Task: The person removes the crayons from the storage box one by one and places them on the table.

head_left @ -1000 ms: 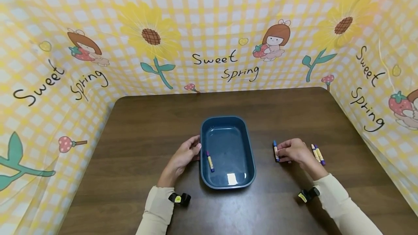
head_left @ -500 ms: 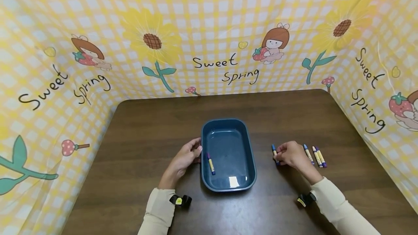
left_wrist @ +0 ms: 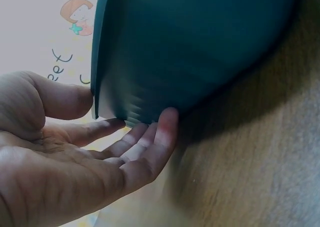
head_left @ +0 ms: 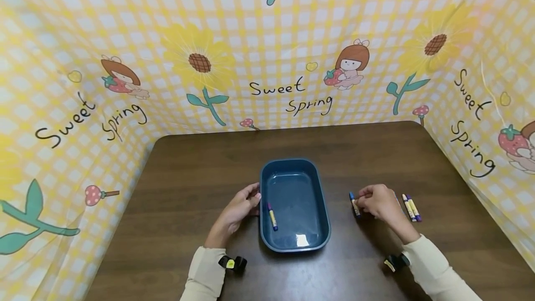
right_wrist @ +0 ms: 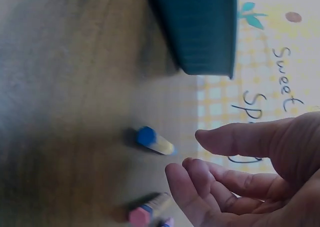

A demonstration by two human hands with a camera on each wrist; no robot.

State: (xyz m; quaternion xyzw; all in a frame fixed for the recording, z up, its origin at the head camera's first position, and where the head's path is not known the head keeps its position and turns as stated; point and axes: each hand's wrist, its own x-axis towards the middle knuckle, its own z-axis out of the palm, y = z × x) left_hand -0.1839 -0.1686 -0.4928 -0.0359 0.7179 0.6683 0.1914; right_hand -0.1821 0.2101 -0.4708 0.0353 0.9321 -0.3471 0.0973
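Note:
My left hand (head_left: 237, 209) is at the left side of a dark blue tray (head_left: 328, 240) in the head view. The left wrist view shows its thumb at the tray's rim and fingertips against the outer wall (left_wrist: 165, 52). Inside the tray lies a purple-tipped crayon (head_left: 272, 217). Right of the tray, my right hand (head_left: 381, 202) is over a blue-tipped crayon (head_left: 354, 202), its fingertips overlapping that crayon in the head view. The right wrist view has thumb and fingers apart, with the blue crayon (right_wrist: 155, 141) on the table beyond them.
Two crayons, one pale-tipped (head_left: 408, 207) and one purple-tipped (head_left: 414, 209), lie side by side right of my right hand. Another crayon (head_left: 398, 200) is mostly hidden behind that hand. A yellow checked cloth (head_left: 280, 50) rises behind the brown table (head_left: 200, 161).
My right hand has shifted slightly left, then back right, again covering most of the second blue crayon. The first blue crayon stays nearly in place. The head view has tilted up slightly.

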